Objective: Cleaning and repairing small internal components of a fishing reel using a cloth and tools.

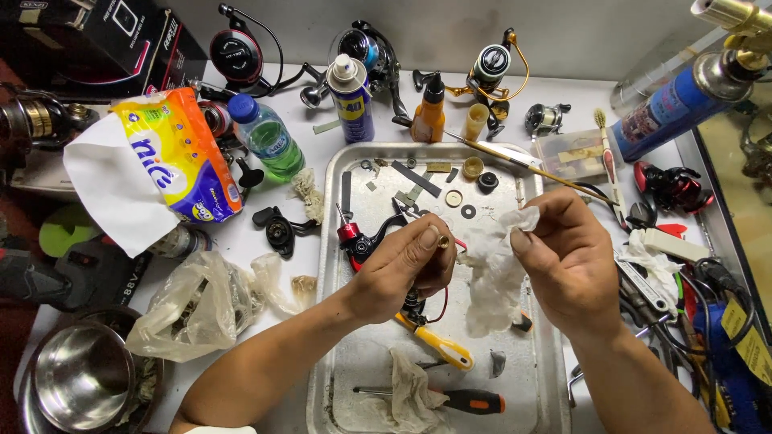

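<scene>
My left hand (406,269) pinches a small brass ring-shaped part (443,241) between thumb and forefinger, above a metal tray (331,241). A crumpled white tissue (492,277) hangs from the fingertips of my right hand (567,261), just right of the brass part. Below my hands, in the tray, lie a red and black reel handle piece (358,239), a yellow-handled tool (441,345), an orange and black screwdriver (470,399), a dirty rag (406,391) and several small washers and discs (462,197).
Around the tray stand a spray can (350,96), an orange oil bottle (430,112), a green water bottle (269,137), a tissue pack (181,153) and several fishing reels (490,72). A steel bowl (80,378) sits at lower left, a blue gas canister (683,100) at upper right, tools and cables at right.
</scene>
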